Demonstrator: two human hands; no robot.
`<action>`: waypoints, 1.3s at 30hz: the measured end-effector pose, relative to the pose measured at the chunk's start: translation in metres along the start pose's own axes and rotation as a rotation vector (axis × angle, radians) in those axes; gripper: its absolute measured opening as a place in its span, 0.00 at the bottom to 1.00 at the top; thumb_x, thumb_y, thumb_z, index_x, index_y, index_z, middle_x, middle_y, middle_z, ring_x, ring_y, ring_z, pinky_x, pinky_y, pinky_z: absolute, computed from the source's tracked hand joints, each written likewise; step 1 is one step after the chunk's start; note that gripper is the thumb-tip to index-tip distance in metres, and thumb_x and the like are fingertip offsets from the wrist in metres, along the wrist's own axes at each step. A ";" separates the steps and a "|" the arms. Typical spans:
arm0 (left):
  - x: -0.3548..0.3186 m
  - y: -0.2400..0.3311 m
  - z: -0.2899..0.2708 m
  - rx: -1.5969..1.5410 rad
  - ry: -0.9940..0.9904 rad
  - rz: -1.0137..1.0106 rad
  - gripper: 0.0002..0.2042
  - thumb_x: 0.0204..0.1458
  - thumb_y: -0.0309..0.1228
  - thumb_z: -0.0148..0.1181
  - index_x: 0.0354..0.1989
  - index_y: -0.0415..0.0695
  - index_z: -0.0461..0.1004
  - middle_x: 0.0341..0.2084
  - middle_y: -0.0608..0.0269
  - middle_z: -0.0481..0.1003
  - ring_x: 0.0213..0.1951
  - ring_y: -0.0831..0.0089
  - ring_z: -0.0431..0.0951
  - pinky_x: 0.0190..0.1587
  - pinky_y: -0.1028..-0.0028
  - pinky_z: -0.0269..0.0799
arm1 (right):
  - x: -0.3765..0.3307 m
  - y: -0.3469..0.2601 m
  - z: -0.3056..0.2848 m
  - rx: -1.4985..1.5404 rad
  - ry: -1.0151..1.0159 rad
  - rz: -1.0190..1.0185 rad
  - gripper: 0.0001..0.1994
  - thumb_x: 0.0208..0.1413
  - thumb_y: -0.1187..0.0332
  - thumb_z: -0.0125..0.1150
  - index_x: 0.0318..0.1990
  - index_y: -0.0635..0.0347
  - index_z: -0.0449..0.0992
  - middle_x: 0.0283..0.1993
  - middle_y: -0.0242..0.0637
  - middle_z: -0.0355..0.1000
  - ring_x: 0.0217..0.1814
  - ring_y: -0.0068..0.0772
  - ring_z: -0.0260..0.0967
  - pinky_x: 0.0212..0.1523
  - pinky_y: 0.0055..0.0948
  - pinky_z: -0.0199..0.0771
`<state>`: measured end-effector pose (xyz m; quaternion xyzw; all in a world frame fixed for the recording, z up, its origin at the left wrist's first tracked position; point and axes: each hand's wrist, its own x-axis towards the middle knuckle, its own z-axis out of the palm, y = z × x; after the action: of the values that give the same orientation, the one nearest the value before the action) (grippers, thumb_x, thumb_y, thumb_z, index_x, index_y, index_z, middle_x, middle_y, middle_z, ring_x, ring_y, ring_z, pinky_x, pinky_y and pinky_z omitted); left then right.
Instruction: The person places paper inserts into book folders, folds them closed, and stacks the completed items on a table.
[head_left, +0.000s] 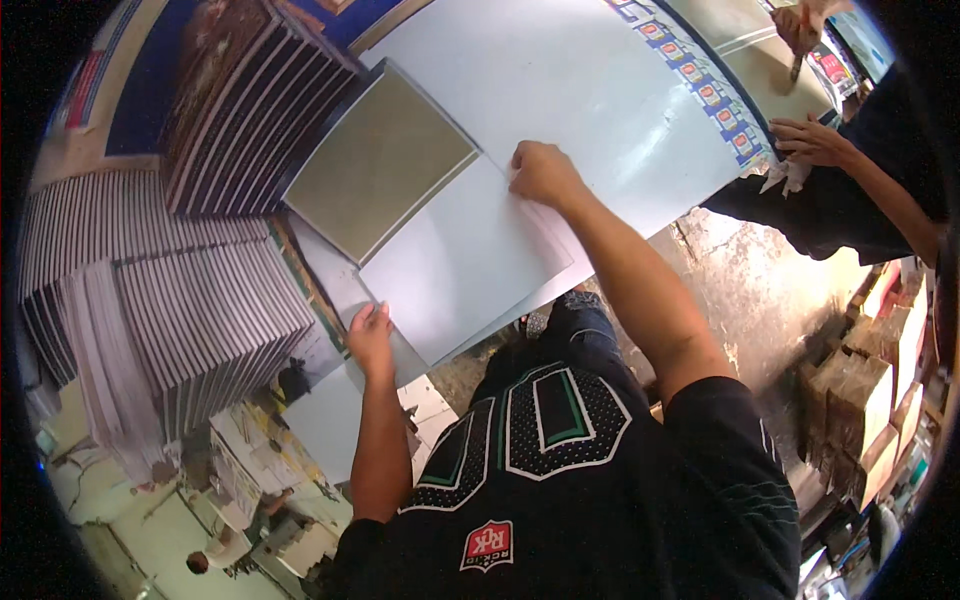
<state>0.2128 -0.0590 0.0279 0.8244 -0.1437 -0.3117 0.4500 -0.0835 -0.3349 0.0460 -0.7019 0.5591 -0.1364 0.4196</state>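
Observation:
An open book [470, 250] lies on the table in front of me, a large white page facing up. Beyond its upper left side is a cover board [385, 165] with an olive-tan panel and a dark border. My right hand [548, 178] is closed at the page's upper right corner, fingers curled under, and a loose fold of white sheet [550, 235] hangs below it. At the page's left corner, my left hand [370, 340] has its fingers loosely bent and apart, with nothing visible in them.
Tall stacks of dark-covered books [200, 310] crowd the left side. A big white sheet with a patterned border [700, 85] covers the table's far right. Another person's hand [810, 140] works at the right. Brown wrapped bundles [850, 400] sit on the floor at right.

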 end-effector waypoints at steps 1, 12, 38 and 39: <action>0.000 -0.001 0.000 0.004 0.004 0.018 0.21 0.50 0.27 0.67 0.51 0.31 0.70 0.36 0.56 0.77 0.37 0.71 0.77 0.40 0.74 0.77 | 0.001 0.000 0.001 -0.055 0.049 -0.064 0.14 0.36 0.73 0.66 0.35 0.64 0.77 0.36 0.48 0.77 0.40 0.47 0.75 0.42 0.38 0.75; -0.009 0.008 0.002 0.059 -0.046 0.134 0.21 0.52 0.30 0.67 0.51 0.31 0.70 0.37 0.53 0.78 0.35 0.73 0.78 0.37 0.76 0.76 | 0.009 -0.004 -0.001 -0.270 -0.024 -0.090 0.12 0.37 0.68 0.69 0.31 0.62 0.79 0.32 0.48 0.77 0.36 0.49 0.76 0.40 0.40 0.76; -0.020 0.012 0.003 0.304 0.130 0.452 0.16 0.45 0.23 0.63 0.44 0.39 0.72 0.28 0.45 0.78 0.35 0.49 0.80 0.37 0.56 0.74 | -0.002 -0.010 0.003 -0.086 -0.170 0.103 0.15 0.53 0.69 0.63 0.44 0.71 0.74 0.33 0.38 0.74 0.31 0.26 0.72 0.34 0.24 0.77; -0.020 0.012 0.003 0.320 0.128 0.459 0.16 0.45 0.22 0.62 0.44 0.38 0.72 0.29 0.44 0.78 0.35 0.49 0.80 0.37 0.56 0.73 | -0.001 -0.008 0.003 -0.087 -0.159 0.122 0.15 0.54 0.68 0.63 0.44 0.71 0.74 0.33 0.38 0.74 0.31 0.26 0.72 0.34 0.24 0.77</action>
<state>0.1965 -0.0574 0.0446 0.8488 -0.3455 -0.1224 0.3810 -0.0758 -0.3327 0.0502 -0.6928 0.5711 -0.0299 0.4393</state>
